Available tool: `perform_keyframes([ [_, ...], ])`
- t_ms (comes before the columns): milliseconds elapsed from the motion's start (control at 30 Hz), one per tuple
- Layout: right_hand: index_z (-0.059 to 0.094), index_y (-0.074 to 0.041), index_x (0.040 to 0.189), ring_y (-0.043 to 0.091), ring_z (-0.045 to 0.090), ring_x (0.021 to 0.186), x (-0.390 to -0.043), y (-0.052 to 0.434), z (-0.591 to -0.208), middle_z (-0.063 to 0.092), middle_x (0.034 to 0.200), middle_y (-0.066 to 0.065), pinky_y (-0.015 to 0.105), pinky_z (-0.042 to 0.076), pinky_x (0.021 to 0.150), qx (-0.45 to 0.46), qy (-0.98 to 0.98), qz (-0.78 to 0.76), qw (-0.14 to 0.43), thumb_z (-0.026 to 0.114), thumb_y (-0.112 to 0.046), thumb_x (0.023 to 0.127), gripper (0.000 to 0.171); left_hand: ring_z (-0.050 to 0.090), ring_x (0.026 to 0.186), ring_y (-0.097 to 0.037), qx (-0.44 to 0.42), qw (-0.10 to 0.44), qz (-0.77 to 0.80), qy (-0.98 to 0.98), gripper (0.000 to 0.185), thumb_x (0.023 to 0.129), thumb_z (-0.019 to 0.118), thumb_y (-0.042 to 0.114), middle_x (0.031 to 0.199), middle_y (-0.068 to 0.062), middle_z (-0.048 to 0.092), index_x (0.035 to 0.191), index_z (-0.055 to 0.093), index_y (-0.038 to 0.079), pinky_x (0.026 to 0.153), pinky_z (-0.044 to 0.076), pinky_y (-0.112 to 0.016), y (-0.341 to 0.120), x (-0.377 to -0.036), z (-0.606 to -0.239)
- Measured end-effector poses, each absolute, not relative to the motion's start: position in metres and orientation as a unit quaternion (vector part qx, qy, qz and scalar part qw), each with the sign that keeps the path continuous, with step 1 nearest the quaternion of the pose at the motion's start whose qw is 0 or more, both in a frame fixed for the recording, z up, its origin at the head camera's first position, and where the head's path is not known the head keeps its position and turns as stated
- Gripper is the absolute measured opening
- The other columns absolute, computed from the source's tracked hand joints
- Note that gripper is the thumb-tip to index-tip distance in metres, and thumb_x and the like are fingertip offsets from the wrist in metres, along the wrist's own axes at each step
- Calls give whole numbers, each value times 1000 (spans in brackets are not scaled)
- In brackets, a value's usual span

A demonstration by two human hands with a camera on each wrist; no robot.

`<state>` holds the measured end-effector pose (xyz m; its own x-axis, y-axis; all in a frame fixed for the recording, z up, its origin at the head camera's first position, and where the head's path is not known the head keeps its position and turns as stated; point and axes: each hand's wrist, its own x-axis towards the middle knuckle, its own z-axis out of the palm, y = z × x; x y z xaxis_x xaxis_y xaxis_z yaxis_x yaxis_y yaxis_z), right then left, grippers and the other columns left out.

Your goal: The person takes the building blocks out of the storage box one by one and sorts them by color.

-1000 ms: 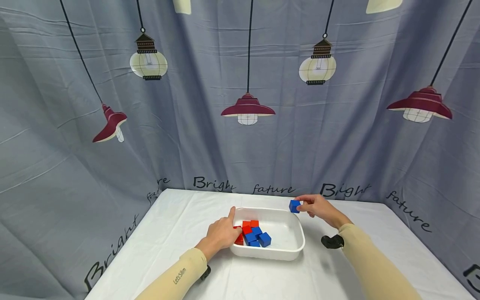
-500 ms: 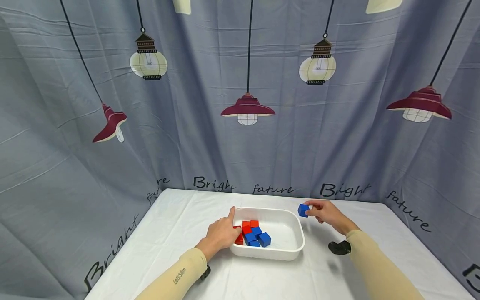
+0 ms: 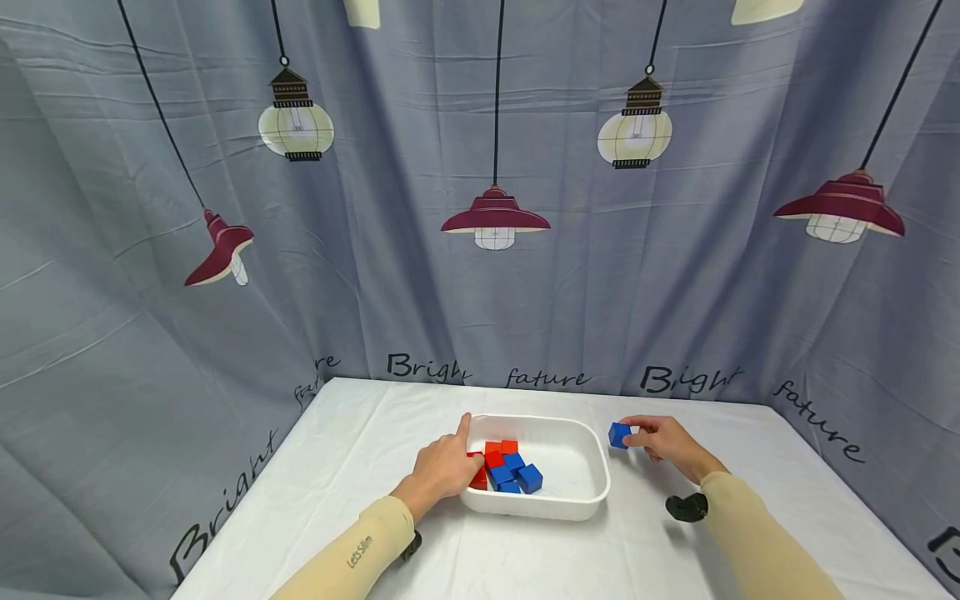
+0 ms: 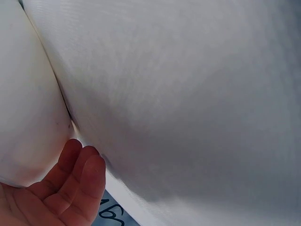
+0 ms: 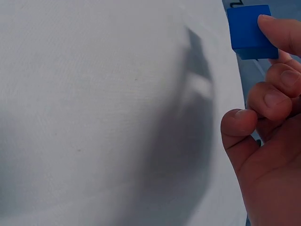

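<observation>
My left hand grips the left end of a white plastic tray, with the thumb over the rim on the inside. In the left wrist view, the other fingers lie against the tray's outer wall. Several red blocks and blue blocks are bunched in the tray's left half, some partly hidden by the left thumb. Just right of the tray, my right hand pinches a blue block between thumb and fingertips, above the table; its other fingers are curled loosely.
A white cloth covers the table. Behind it and along both sides hangs a grey-blue curtain printed with lamps and lettering. The right hand casts a shadow on the cloth.
My right hand has carried the blue block rightward and down, from over the tray's back right corner to beside its right end. The left hand and the tray have stayed in place.
</observation>
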<state>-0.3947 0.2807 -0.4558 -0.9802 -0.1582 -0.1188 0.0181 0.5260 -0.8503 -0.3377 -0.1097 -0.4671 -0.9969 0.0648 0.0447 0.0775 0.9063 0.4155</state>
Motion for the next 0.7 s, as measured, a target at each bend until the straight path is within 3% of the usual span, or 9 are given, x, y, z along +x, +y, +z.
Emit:
perform_keyframes([
  [367,61,-3,134,17,42,58,-397,283,-472,44,62,-1,29,37,57,0,878,-469,89,73,-22,89,50,65,99,-30,-37,15,-218,-975,76,93,59,36,125,-17,66,159,30,12,89,53,-53,-109,-338,-467],
  [700,60,-3,136,18,45,61,-396,280,-477,49,69,2,28,37,58,23,888,-452,87,70,-19,90,49,65,100,-30,-33,12,-214,-976,77,93,59,37,127,-16,66,159,29,13,90,53,-52,-109,-339,-468],
])
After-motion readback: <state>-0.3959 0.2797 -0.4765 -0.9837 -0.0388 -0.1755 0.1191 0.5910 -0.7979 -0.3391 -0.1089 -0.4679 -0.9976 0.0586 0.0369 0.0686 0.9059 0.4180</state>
